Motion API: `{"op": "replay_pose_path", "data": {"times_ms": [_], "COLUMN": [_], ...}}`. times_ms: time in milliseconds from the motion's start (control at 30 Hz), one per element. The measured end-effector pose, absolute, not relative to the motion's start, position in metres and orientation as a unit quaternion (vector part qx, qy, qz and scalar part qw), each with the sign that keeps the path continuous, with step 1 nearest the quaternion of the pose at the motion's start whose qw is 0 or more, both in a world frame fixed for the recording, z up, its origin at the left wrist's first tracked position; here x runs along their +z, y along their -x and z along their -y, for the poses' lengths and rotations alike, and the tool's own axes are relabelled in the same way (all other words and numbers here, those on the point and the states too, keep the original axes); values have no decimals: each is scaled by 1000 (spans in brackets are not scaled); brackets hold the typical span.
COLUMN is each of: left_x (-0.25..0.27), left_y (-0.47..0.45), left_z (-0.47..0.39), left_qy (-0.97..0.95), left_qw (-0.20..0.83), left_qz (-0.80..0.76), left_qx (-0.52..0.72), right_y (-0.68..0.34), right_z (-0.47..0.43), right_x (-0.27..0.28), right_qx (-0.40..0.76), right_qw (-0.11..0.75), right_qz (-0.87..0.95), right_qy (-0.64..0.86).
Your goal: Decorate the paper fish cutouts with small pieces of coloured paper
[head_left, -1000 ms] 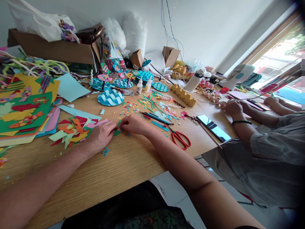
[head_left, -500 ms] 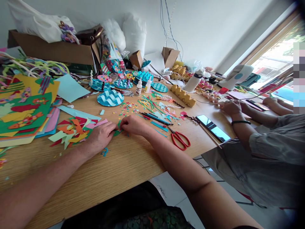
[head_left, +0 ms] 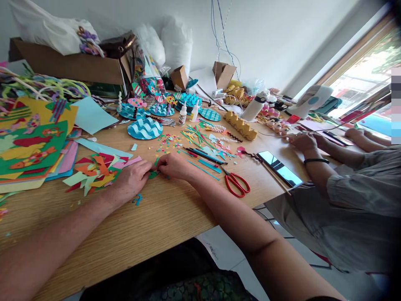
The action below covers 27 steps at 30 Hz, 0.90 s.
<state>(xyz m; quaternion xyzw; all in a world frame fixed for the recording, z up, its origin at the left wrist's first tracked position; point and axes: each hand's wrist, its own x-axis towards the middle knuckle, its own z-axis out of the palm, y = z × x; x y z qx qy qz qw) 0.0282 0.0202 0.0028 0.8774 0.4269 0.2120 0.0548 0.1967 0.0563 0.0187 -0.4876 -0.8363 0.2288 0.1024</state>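
My left hand [head_left: 134, 177] rests on the tabletop with its fingers pressed together on a small green paper piece [head_left: 153, 174]. Fingers bent into a pinch, my right hand [head_left: 173, 165] meets the right side of that same piece. Whatever lies between its fingertips is hidden. A curled blue paper scrap [head_left: 137, 200] is just below my left hand. To the left spreads a pile of coloured paper offcuts [head_left: 94, 173]. Right of my right hand are several pens [head_left: 208, 155], blue paper strips [head_left: 209, 166] and red-handled scissors [head_left: 237, 184].
Blue wavy paper discs [head_left: 145, 129], two white glue bottles [head_left: 182, 113] and paper confetti [head_left: 171, 142] are beyond my hands. Coloured sheets [head_left: 37, 146] are stacked at left. A phone [head_left: 280, 168] lies at right, near a co-worker's hands [head_left: 305, 144]. A cardboard box [head_left: 72, 67] stands behind.
My right hand has shifted very slightly left at the green paper piece. My left hand stays nearly still, and the things on the table have not moved.
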Motion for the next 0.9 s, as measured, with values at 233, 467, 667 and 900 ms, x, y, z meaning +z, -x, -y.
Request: {"op": "replay_pose_path", "data": {"times_ms": [233,467,667,900], "left_x": [2,2,0,0], "left_y": [-27,-27,-27,-27], "left_z": [-21,-20,-21,-21], "left_qy": [-878,-881,-879,-884], "left_qw": [54,54,45,46], "left_qz": [-424,-416,-424,-410], "left_qx": [217,220,213,220], "right_y": [-196,-199,-197,-199], "right_z": [-55,-53,-53,-55], "right_x": [20,31,26,27], "right_qx": [233,249,229,256], "right_qw": [109,135,113,143], "right_qz": [833,818,827,816], "right_qy": [490,501,502,498]}}
